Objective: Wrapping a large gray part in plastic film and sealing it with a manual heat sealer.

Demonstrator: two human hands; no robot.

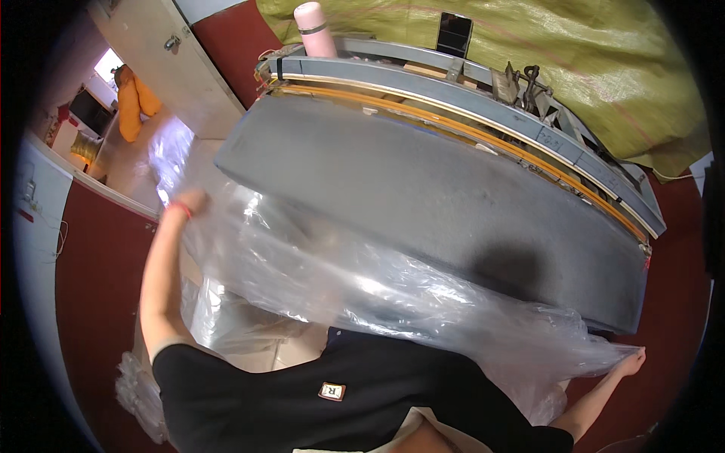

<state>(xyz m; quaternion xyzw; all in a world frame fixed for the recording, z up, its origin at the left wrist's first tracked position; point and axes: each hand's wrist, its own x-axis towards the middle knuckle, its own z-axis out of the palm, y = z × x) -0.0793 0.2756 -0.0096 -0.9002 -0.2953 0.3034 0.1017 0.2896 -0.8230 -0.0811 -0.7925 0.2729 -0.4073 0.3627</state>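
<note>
A wide sheet of clear plastic film (355,279) stretches between my two hands, across the front of my body. My left hand (192,202), with a red band at the wrist, is closed on the film at the left; its fingers are partly blurred. Far out on the right, my right hand (636,361) pinches the film's corner, which pulls to a taut point. The film's far edge lies along the near side of a long grey-topped table (408,181). More film trails beyond my left hand toward the doorway, smeared by motion.
Behind the tabletop runs a long metal frame (483,124) with an orange strip (453,128). A pink bottle (313,30), a phone (455,34) and dark clamps (529,83) stand there. A green-yellow tarp (574,68) hangs behind. At the left is an open door (162,60); crumpled plastic (140,396) lies below.
</note>
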